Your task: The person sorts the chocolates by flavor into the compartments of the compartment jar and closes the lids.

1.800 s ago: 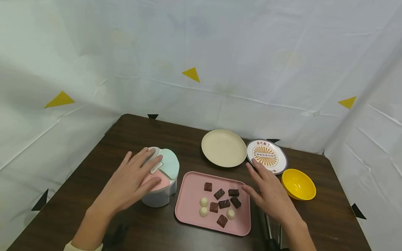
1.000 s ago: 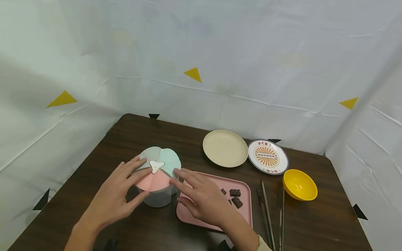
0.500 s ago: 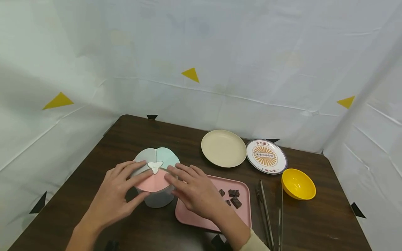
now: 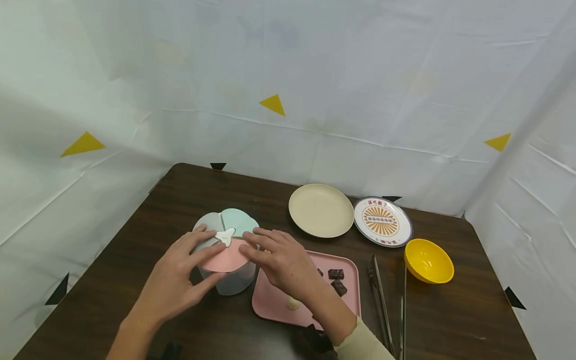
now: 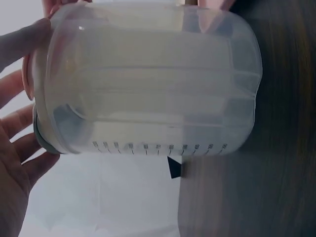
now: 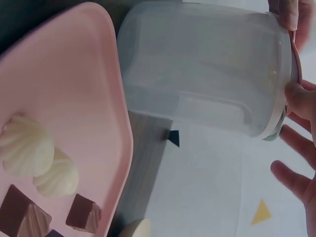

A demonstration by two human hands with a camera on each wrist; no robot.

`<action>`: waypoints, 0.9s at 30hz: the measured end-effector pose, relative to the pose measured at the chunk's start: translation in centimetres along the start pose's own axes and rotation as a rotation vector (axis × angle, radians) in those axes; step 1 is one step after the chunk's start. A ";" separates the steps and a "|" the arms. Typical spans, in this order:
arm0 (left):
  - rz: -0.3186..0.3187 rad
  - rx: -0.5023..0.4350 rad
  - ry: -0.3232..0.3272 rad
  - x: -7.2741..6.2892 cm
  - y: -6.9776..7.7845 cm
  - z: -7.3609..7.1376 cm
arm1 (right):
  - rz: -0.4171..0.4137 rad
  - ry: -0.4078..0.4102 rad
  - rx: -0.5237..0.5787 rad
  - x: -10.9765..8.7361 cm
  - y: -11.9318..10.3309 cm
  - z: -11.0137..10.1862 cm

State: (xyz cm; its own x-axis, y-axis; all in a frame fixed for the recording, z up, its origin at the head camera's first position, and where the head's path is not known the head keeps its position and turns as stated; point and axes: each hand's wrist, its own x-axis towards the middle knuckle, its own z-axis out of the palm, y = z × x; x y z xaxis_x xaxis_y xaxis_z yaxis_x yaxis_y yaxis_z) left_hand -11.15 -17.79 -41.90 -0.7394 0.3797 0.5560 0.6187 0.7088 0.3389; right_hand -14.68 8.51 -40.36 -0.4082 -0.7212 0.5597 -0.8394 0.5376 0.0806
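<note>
A clear plastic storage canister [image 4: 236,281] stands on the table at left, with measuring marks down its side in the left wrist view. Its lid [image 4: 227,256] has grey, mint and pink segments around a small white centre piece [image 4: 225,236]. My left hand [image 4: 173,277] holds the lid's left side, thumb low at the front rim, fingers over the grey and pink segments. From the right, my right hand [image 4: 288,262] grips the lid edge. The right wrist view shows its thumb [image 6: 298,96] on the rim, and some of its fingers stand off the lid.
A pink tray [image 4: 348,310] with dark chocolates [image 4: 339,287] and white chocolates [image 6: 24,145] is partly under my right forearm. Metal tongs [image 4: 380,295] lie beside it. Behind are a cream plate [image 4: 321,210], a patterned plate [image 4: 383,221] and a yellow bowl [image 4: 429,261].
My right hand has come left from over the tray's right side onto the lid. The lid has since turned slightly, its pink segment shifting rightward, with both hands on it.
</note>
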 end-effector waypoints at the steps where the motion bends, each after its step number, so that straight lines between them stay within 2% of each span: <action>1: -0.006 0.010 0.002 0.0 0.2 0.0 | -0.001 0.000 0.007 0.0 0.1 0.0; 6: 0.001 0.080 0.051 0.6 0.9 0.5 | 0.011 0.004 0.077 -0.1 0.7 0.0; 11: 0.022 0.109 0.121 0.9 1.4 1.1 | 0.054 0.009 0.155 -0.1 1.2 0.1; 17: 0.020 0.143 0.127 1.0 2.0 1.3 | 0.106 -0.035 0.206 -0.2 1.6 0.2; 27: 0.019 0.168 0.123 1.1 2.1 1.3 | 0.086 -0.030 0.247 0.1 2.1 0.2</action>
State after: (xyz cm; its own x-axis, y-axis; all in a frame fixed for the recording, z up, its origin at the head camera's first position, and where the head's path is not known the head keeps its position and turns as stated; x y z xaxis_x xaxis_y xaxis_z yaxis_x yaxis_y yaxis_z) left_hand -11.03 -15.13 -41.54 -0.6838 0.3258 0.6529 0.5717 0.7952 0.2020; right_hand -16.58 9.50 -40.31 -0.4888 -0.6921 0.5311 -0.8620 0.4771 -0.1715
